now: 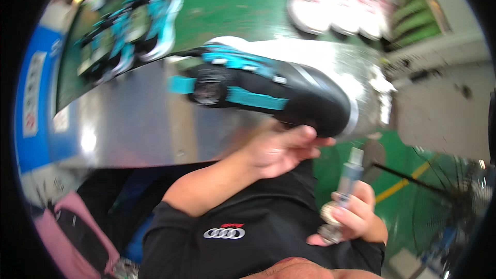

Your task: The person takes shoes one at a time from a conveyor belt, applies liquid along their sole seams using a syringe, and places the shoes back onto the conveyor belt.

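A black and teal sneaker is over the metal worktop, its rounded black toe toward the right and its collar toward the left. My left hand grips it at the toe's near side, with the thumb out front and some fingers hidden beneath. Farther right and nearer my body, my right hand is closed around a slim, translucent blue tool with a pale tip. Blur hides its exact kind. A pale, shiny rounded thing also shows at those fingers.
The sneaker is above a shiny metal worktop. Teal and black shoes stand in a row on the green surface at far left; pale pink and white shoes stand at far right. A fan is at right, a pink bag at lower left.
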`<state>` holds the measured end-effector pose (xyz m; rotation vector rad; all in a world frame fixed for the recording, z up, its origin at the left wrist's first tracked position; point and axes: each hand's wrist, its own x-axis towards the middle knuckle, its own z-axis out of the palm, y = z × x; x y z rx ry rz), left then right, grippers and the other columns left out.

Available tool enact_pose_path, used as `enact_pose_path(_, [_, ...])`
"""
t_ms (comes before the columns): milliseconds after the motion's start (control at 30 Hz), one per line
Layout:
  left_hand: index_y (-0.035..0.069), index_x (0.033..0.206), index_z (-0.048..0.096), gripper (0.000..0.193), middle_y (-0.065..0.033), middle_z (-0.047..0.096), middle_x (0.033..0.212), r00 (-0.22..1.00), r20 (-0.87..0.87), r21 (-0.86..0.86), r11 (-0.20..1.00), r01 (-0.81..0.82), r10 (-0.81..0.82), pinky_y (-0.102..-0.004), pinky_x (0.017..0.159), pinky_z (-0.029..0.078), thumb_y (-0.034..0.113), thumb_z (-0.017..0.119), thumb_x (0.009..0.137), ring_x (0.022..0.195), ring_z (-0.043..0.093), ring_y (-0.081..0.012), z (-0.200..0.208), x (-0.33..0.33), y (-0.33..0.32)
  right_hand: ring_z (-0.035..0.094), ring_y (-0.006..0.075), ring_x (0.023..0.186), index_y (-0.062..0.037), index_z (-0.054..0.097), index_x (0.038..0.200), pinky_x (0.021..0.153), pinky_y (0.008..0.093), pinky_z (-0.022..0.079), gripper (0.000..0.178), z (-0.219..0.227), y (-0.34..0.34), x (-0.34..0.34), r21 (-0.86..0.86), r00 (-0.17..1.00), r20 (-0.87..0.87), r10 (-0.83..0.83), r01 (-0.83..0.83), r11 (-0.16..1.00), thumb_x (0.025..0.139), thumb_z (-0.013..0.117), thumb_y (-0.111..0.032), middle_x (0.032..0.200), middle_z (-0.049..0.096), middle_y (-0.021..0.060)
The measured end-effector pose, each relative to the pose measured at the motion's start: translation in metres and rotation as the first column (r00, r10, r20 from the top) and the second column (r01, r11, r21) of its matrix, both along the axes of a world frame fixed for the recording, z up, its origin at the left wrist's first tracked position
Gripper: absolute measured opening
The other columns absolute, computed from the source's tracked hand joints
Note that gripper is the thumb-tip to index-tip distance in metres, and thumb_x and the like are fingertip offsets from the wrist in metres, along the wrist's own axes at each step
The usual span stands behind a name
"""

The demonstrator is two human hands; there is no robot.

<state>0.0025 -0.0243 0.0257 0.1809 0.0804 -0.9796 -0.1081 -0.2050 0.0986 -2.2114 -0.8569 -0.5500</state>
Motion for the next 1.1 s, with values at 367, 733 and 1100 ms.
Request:
enact_pose_path(367, [-0.001, 0.135, 0.032, 0.072, -0.0146, 0.050, 0.127, 0.982, 0.014, 0.426, 0.888, -0.175, 0.186, -0.0379, 0.100, 0.041, 0.004, 0.064, 0.071, 0.115, 0.053, -0.0265, 0.015, -0.060, 0.125, 0.045, 0.0275, 0.076, -0.0011, 0.046, 0.112, 0.067, 0.0380, 0.039, 0.078, -0.077, -0.031, 0.070, 0.065, 0.951, -0.240, -0.195, 0.216, 0.974, 0.061, 0.079, -0.050, 0.093, 0.051, 0.0119])
enact_pose_path(733, [-0.004, 0.123, 0.042, 0.058, -0.0144, 0.058, 0.113, 0.878, 0.468, 0.576, 0.720, -0.387, 0.098, -0.0361, 0.088, 0.050, 0.010, 0.069, 0.074, 0.100, 0.061, -0.0228, 0.011, 0.072, 0.111, 0.047, 0.0286, 0.085, -0.0042, 0.049, 0.115, 0.075, 0.0385, 0.040, 0.077, -0.092, -0.031, 0.098, 0.066, 0.961, -0.142, -0.239, 0.250, 0.966, 0.059, 0.079, -0.049, 0.098, 0.053, 0.0113])
enact_pose_path(1100, [-0.002, 0.091, 0.058, 0.039, -0.0126, 0.062, 0.081, 0.839, 0.501, 0.822, 0.419, -0.385, -0.211, -0.0333, 0.070, 0.055, 0.036, 0.060, 0.088, 0.073, 0.064, -0.0230, -0.009, 0.227, -0.003, 0.051, 0.0282, 0.077, -0.0055, 0.050, 0.112, 0.070, 0.0376, 0.044, 0.075, -0.087, -0.023, 0.102, 0.050, 0.947, -0.116, -0.301, 0.308, 0.950, 0.056, 0.082, -0.043, 0.096, 0.056, 0.0116])
